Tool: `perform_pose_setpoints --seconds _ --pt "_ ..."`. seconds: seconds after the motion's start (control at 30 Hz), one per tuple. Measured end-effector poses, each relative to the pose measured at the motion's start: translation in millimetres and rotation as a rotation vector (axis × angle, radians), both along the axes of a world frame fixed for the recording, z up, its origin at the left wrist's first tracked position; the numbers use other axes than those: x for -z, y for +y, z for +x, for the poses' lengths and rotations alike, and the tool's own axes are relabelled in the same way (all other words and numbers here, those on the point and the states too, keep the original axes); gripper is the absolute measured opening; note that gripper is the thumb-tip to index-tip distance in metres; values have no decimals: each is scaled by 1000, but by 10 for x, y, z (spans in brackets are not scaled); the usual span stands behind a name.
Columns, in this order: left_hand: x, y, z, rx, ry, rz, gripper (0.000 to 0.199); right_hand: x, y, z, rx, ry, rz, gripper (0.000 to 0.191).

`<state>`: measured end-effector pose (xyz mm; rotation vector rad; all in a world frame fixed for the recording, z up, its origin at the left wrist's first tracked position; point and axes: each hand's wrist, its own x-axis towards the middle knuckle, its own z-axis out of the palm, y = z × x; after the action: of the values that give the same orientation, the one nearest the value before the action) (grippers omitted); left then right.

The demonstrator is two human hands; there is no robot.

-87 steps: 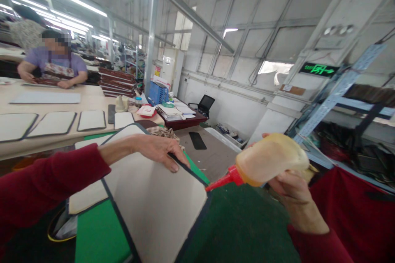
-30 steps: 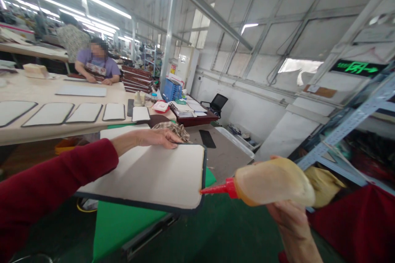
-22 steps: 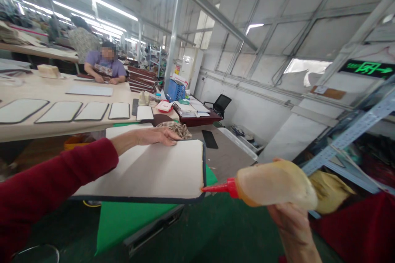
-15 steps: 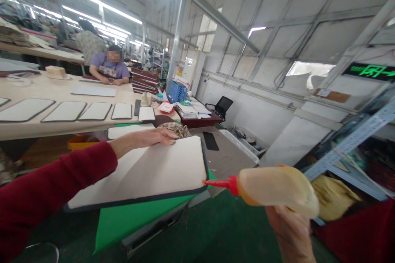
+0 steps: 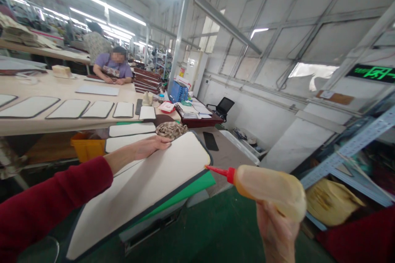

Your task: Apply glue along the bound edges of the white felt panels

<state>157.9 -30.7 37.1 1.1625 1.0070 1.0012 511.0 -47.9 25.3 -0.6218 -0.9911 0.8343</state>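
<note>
With fingers held close together, pinching the long far edge of a pale panel in the left hand – not possible to tell how the fingertips sit beneath it. Gripping a squeeze bottle from below with the right hand, with fingers mostly hidden behind the bottle and impossible to make out one by one. Tipping the bottle sideways, with its red nozzle pointing left and down to touch, or all but touch, the panel's dark-bordered right corner. Holding the panel aslant above a green surface, well in front of the body. Just beyond the left hand, on the far side of the panel, a crumpled checked cloth and two more pale panels. Farther back, a cream-coloured table with a row of dark-edged pieces along its near side, and an orange bin underneath. To the right of the cloth, a flat black piece on a grey-brown surface. Across the table, a person in purple, bent over with both hands on the tabletop. Beyond the bottle, at the right – a yellowish bundle on a metal shelf, with red fabric just beside.
</note>
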Motion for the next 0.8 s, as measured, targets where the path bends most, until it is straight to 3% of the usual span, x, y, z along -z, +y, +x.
perform_pose_setpoints --seconds 0.17,0.43,0.8 --pt "93 -92 22 -50 -52 -16 34 75 82 -26 -32 23 -36 68" --pt "82 -250 14 -150 -139 -76 31 29 159 -233 -96 22 -62 67" --pt "121 -280 -368 -188 -200 -87 39 77 333 -627 -218 -49 -40 66"
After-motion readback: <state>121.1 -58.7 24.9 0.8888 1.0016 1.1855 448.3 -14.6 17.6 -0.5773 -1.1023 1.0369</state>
